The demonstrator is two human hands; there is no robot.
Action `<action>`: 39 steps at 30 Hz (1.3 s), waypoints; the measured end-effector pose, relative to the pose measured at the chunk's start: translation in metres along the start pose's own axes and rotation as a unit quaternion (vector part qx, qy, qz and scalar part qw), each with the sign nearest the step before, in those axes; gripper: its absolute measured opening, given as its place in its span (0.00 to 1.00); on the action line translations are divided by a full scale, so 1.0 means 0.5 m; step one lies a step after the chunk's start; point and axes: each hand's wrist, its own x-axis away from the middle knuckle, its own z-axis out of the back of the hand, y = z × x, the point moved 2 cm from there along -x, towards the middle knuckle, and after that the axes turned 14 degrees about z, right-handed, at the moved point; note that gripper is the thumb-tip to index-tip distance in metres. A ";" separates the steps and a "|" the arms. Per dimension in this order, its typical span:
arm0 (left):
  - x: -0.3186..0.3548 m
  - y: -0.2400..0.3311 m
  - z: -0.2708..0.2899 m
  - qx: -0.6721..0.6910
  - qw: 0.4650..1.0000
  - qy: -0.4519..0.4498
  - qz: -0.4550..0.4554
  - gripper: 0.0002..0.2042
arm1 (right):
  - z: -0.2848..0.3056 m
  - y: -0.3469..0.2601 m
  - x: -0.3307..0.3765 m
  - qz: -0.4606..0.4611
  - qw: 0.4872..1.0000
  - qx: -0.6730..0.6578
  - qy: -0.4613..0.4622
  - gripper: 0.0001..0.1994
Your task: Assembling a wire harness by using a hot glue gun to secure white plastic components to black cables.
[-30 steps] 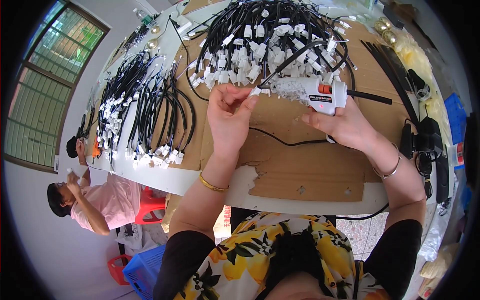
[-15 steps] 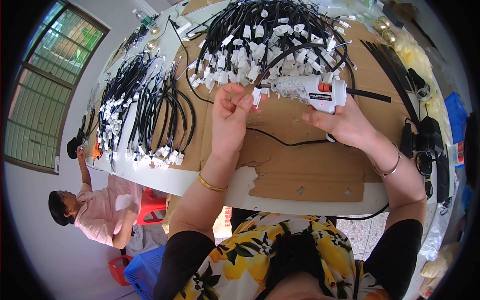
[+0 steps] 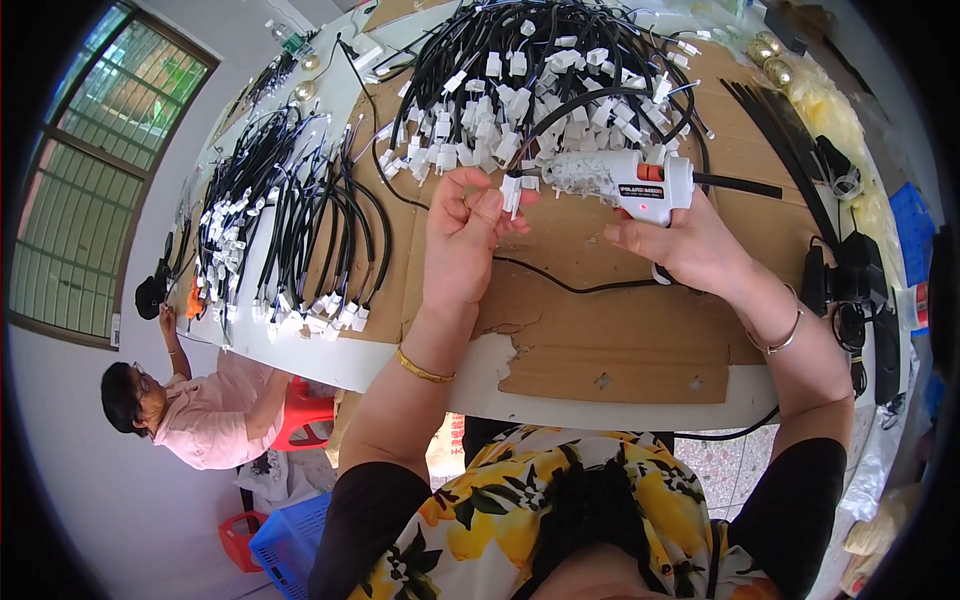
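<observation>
Above the cardboard (image 3: pixel 620 345) on the bench (image 3: pixel 480 375), the right hand (image 3: pixel 690 245) wraps its grip round a glue gun (image 3: pixel 650 205) pointing left, just beside the white connector (image 3: pixel 511 195), long axis roughly near-to-far, pinched in the left hand's (image 3: pixel 465 230) grip, with heaped black cables (image 3: pixel 520 60) beyond.

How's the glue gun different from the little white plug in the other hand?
The glue gun is much bigger than the white plug. The glue gun has a black label and an orange-red part, but the plug looks plain. The right hand grips the glue gun's handle, while the left hand pinches the plug. Both are mostly white.
</observation>
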 end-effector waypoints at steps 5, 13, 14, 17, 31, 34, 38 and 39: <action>-0.002 -0.001 0.000 0.008 1.000 -0.016 0.004 0.05 | 0.002 -0.002 0.000 0.003 1.000 0.005 -0.011 0.12; -0.001 0.000 0.004 0.022 1.000 -0.007 -0.005 0.07 | -0.002 -0.013 0.001 0.017 1.000 -0.017 0.010 0.11; -0.002 0.000 0.004 0.008 1.000 0.006 -0.011 0.08 | -0.002 -0.012 0.002 0.018 1.000 -0.022 0.012 0.12; -0.003 -0.001 0.007 -0.012 0.999 0.022 -0.020 0.08 | 0.003 -0.012 0.002 -0.006 1.000 0.024 -0.010 0.12; -0.004 0.001 0.004 -0.039 0.998 0.004 -0.054 0.08 | 0.000 -0.009 0.001 0.029 0.999 -0.020 -0.005 0.10; -0.004 0.001 0.003 -0.046 0.997 0.011 -0.060 0.08 | -0.001 -0.013 0.000 0.036 0.999 -0.024 -0.003 0.09; -0.003 0.001 0.004 -0.056 0.996 0.018 -0.067 0.08 | -0.002 -0.014 0.000 0.036 0.999 -0.023 -0.006 0.08; -0.003 0.001 0.003 -0.064 0.995 0.021 -0.072 0.08 | -0.002 -0.015 0.000 0.035 0.999 -0.023 -0.006 0.08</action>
